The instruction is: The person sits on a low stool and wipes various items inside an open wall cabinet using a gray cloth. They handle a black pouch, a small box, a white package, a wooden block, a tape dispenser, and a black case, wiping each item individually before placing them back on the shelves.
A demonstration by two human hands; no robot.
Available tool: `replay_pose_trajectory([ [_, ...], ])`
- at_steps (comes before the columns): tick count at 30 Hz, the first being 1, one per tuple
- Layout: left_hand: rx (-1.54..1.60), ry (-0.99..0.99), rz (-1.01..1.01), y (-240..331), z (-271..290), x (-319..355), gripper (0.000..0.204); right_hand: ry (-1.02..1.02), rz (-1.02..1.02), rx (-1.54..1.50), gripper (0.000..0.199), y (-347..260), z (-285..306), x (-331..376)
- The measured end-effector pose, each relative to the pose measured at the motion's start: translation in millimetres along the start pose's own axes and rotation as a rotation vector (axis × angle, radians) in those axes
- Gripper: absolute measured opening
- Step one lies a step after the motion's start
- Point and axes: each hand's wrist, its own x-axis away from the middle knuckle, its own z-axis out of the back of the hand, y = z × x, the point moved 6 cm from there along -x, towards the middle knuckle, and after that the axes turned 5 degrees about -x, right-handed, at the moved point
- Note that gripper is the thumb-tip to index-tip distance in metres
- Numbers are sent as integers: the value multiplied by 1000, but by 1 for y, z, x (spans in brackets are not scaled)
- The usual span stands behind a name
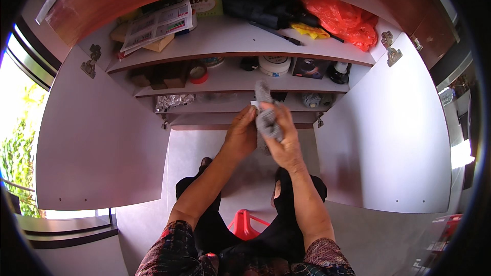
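In front of the open cabinet, my two hands are raised close together. My right hand (283, 138) is closed round a grey cloth (267, 118), which bunches up past the fingers and hangs below them. Just to its left, my left hand (241, 134) is closed in a pinch. A small white piece (254, 104) shows at its fingertips, against the cloth; its kind cannot be made out. Motion blurs the cloth and the right fingers slightly.
Two white doors (102, 138) stand swung out on either side. The top shelf (230, 41) bears papers (158, 23), a black umbrella (266, 10) and a red plastic bag (340, 18). Lower down sit a white tub (274, 65) and a dark box (310, 68). A red stool (245, 225) is under me.
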Motion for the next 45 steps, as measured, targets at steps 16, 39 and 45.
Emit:
replay_pose_trajectory([
  [16,66,-56,31,21,15,-4,46,324,-458,-861,41,21,29,6],
  [39,90,-174,154,15,-2,-1,45,336,-454,-653,18,38,25,18],
  [45,-104,-152,97,17,2,2,42,454,-504,-825,25,36,32,16],
])
